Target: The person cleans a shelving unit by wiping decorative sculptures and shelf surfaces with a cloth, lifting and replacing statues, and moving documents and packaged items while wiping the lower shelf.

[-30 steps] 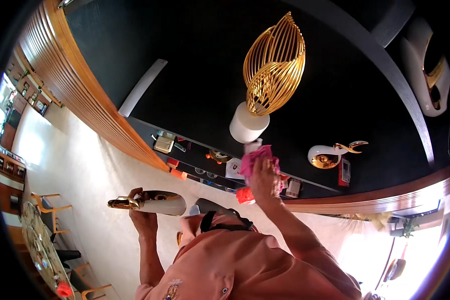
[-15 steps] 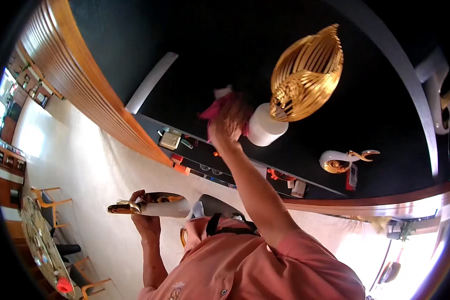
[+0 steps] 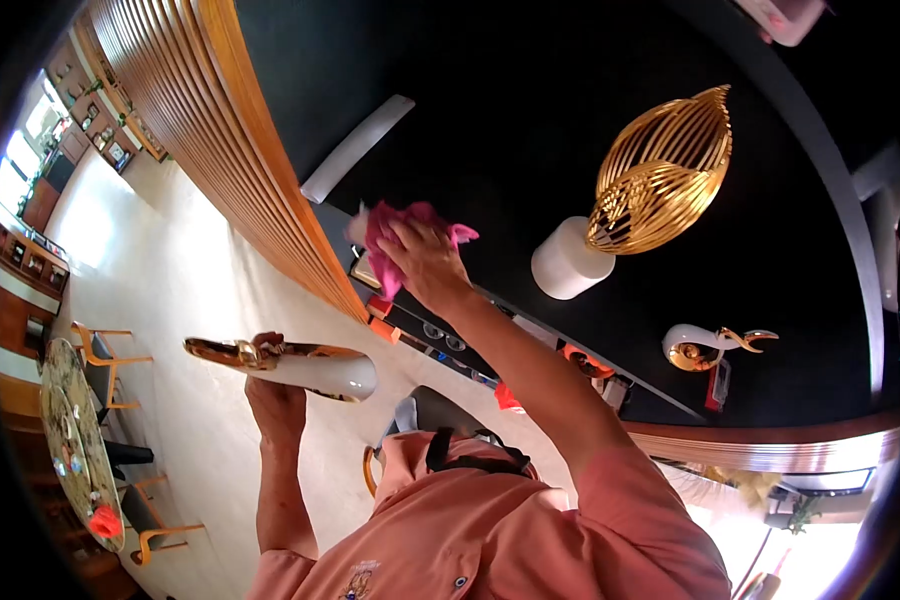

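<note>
My left hand (image 3: 273, 400) grips a glossy white-and-gold ornament (image 3: 336, 374), held sideways over the floor in front of the black counter (image 3: 490, 130). Under my right hand (image 3: 430, 268) is a crumpled magenta cloth (image 3: 388, 226), at the counter's near left edge; the fingers are bent over it. A small pale thing shows at the cloth's left side, too blurred to name. To the right of that hand, and apart from it, stands a gold slatted leaf-shaped sculpture (image 3: 665, 175) with a white round base (image 3: 573, 258).
A second white-and-gold ornament (image 3: 692, 348) stands on the counter at right, beside a small red-edged card holder (image 3: 718, 385). A curved white strip (image 3: 358, 148) lies at left. Below the counter top, a shelf holds orange and red items (image 3: 382, 328). Chairs (image 3: 110, 365) and a table (image 3: 70, 440) are far left.
My right hand has moved left with the magenta cloth, away from the white base toward the counter's edge. My left hand has lifted slightly with the ornament. The view has shifted.
</note>
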The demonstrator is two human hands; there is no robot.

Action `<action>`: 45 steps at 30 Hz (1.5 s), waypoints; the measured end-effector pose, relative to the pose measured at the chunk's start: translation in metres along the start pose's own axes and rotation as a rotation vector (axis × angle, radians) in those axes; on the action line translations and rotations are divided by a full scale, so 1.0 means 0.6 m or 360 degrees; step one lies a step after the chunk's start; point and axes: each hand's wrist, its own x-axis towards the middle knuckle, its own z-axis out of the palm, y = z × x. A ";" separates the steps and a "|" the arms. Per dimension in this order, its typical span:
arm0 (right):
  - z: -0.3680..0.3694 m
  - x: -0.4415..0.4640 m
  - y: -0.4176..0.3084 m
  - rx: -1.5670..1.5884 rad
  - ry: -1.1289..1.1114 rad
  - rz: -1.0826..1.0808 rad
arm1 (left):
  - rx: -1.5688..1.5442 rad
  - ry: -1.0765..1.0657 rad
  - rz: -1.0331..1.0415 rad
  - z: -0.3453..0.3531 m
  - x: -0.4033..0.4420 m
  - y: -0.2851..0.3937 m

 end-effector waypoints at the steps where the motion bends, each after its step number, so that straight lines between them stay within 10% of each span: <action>1: -0.008 -0.030 0.006 0.0011 -0.0039 0.0042 | 0.0035 -0.0012 0.0047 -0.001 0.014 0.005; 8: -0.102 -0.320 0.009 -0.0089 -0.0081 0.0299 | -0.0070 -0.0019 0.0116 0.001 0.087 0.092; 15: -0.094 -0.560 -0.015 0.1508 0.0110 0.1256 | 0.0330 -0.0040 0.0409 0.051 0.125 0.142; 21: -0.350 -0.294 -0.091 0.1733 0.0719 0.0578 | 0.0398 -0.0293 0.0434 0.089 0.086 0.200; 26: -0.324 -0.160 -0.133 0.0472 0.0482 0.0611 | 0.0466 -0.0248 0.0876 0.106 0.034 0.196; 32: -0.242 -0.245 -0.143 0.0831 0.0422 0.0425 | 0.0416 -0.0052 0.0146 0.075 0.008 0.166; 34: -0.213 -0.241 -0.161 0.1008 0.0938 0.0314 | 0.0270 0.0071 0.0071 0.069 0.001 0.166; 42: -0.167 -0.222 -0.225 0.3705 -0.0102 0.2022 | -0.0915 0.0574 0.0079 0.093 -0.005 0.183; 44: -0.223 -0.217 -0.225 0.3950 -0.0362 0.1899 | -0.1003 0.0390 -0.0267 0.085 -0.019 0.238; 45: -0.178 -0.244 -0.208 0.3335 -0.0355 0.1208 | -0.0999 0.0449 -0.0227 0.082 -0.029 0.251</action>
